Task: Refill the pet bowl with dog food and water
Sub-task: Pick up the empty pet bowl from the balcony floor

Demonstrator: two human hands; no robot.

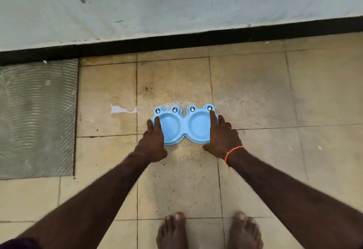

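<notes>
A light blue double pet bowl (184,126) with frog-like eyes along its far rim lies on the tiled floor. Both of its round wells look empty. My left hand (154,140) is at the bowl's left end, with fingers over the left rim. My right hand (222,134) is at the right end, its index finger stretched along the right well's rim. An orange thread circles my right wrist. Whether the bowl is lifted off the floor I cannot tell.
A pale wall (176,3) with a black skirting strip (176,40) runs behind the bowl. A grey ridged mat or panel (37,117) lies at the left. My bare feet (208,231) stand on the beige tiles in front. A white patch (121,109) marks the floor left of the bowl.
</notes>
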